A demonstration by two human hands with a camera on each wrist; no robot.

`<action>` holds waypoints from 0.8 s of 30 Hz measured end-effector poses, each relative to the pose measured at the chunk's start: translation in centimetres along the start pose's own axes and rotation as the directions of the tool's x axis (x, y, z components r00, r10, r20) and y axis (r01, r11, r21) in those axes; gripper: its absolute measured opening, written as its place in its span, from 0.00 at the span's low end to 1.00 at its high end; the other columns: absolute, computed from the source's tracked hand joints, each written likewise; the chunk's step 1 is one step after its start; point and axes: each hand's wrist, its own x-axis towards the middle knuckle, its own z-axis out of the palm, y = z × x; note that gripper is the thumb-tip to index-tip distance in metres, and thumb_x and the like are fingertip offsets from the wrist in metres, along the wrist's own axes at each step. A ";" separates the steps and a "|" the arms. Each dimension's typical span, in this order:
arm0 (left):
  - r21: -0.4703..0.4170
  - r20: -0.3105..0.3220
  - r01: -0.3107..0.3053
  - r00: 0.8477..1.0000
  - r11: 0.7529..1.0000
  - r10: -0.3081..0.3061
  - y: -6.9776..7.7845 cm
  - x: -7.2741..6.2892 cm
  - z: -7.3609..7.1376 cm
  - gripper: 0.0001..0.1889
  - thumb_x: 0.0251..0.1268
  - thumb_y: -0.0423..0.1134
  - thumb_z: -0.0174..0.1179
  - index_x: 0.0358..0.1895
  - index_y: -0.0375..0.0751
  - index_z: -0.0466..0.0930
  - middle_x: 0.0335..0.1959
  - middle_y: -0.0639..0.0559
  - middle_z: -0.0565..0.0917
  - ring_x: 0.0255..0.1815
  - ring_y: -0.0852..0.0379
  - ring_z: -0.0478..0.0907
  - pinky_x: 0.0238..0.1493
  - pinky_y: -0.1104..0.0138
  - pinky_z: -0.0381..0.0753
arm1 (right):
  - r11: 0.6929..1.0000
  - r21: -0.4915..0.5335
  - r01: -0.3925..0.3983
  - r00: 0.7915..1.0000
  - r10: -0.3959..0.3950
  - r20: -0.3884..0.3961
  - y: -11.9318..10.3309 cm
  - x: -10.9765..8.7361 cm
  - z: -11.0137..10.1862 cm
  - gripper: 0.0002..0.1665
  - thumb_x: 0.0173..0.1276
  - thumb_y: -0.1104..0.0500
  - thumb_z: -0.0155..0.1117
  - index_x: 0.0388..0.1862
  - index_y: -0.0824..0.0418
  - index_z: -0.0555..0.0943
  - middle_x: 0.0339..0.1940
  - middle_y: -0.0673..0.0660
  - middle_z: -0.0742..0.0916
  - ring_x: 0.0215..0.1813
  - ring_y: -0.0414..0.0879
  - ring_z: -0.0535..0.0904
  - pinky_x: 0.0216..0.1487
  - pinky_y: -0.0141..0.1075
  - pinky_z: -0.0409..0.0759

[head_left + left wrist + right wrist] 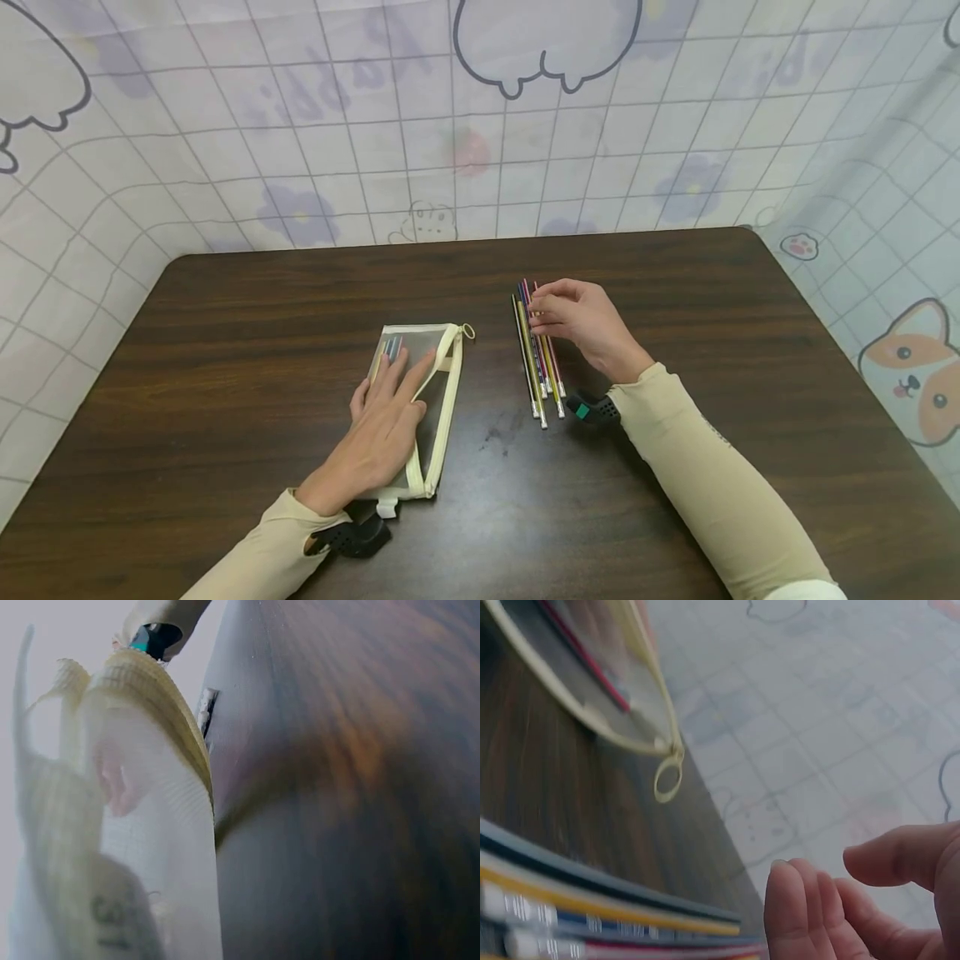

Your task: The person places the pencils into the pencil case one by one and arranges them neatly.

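A translucent zip pouch (429,433) with cream edging lies on the table, its zipper side parted. My left hand (386,425) rests flat on it with fingers spread. Several pencils show through the pouch near its far end, and a red pencil (592,664) shows inside it in the right wrist view. To the right lies a loose bundle of several pencils (542,375), white-tipped ends toward me. Over their far part hovers my right hand (581,321). In the right wrist view, thumb and fingers stand apart with nothing between them.
Both hands work over a dark wood-grain table (247,400). A ring-shaped zipper pull (468,331) sticks out from the pouch's far right corner. Behind and beside the table hangs a white gridded curtain (337,150) with cartoon prints. Dark wrist devices (360,537) sit at both cuffs.
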 end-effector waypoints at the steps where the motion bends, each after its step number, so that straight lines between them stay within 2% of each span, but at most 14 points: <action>1: 0.001 0.001 -0.001 1.000 1.000 0.001 0.0 0.0 0.0 0.32 0.81 0.40 0.36 0.85 0.63 0.50 0.88 0.42 0.46 0.89 0.36 0.35 0.77 0.31 0.36 | 1.000 -0.010 -0.001 1.000 0.001 -0.003 0.2 0.1 -0.2 0.21 0.77 0.61 0.60 0.60 0.76 0.74 0.54 0.68 0.82 0.41 0.44 0.87 0.47 0.33 0.88; 7: 0.001 0.009 -0.001 1.000 1.000 0.001 -0.1 0.0 0.0 0.32 0.81 0.40 0.36 0.84 0.65 0.50 0.88 0.42 0.46 0.89 0.36 0.35 0.77 0.31 0.35 | 0.995 -0.095 -0.021 1.000 0.019 -0.021 0.8 0.6 -1.0 0.21 0.76 0.61 0.62 0.60 0.75 0.76 0.52 0.66 0.83 0.41 0.46 0.88 0.48 0.36 0.89; 17: 0.005 0.001 0.000 1.000 1.000 0.000 0.0 0.0 0.0 0.33 0.80 0.39 0.37 0.84 0.64 0.51 0.87 0.41 0.47 0.89 0.35 0.35 0.77 0.31 0.37 | 0.976 -0.216 -0.027 0.999 0.020 -0.035 1.4 0.8 -1.9 0.20 0.71 0.62 0.64 0.57 0.72 0.78 0.51 0.68 0.86 0.38 0.44 0.88 0.47 0.38 0.89; 20: 0.005 0.000 0.002 1.000 1.000 -0.002 0.0 0.0 0.0 0.33 0.80 0.39 0.38 0.84 0.64 0.51 0.87 0.41 0.47 0.89 0.35 0.36 0.77 0.31 0.37 | 0.957 -0.286 -0.040 0.999 0.030 -0.039 1.7 0.8 -2.1 0.21 0.70 0.61 0.67 0.57 0.71 0.79 0.53 0.68 0.88 0.38 0.44 0.89 0.50 0.42 0.89; 24: 0.003 -0.001 0.003 1.000 1.000 -0.003 0.0 0.0 0.0 0.33 0.80 0.39 0.38 0.84 0.64 0.51 0.87 0.41 0.48 0.88 0.35 0.36 0.77 0.31 0.37 | 0.899 -0.430 -0.079 0.996 0.057 -0.065 1.8 0.9 -2.1 0.23 0.66 0.56 0.73 0.56 0.65 0.81 0.53 0.64 0.90 0.40 0.45 0.90 0.57 0.47 0.85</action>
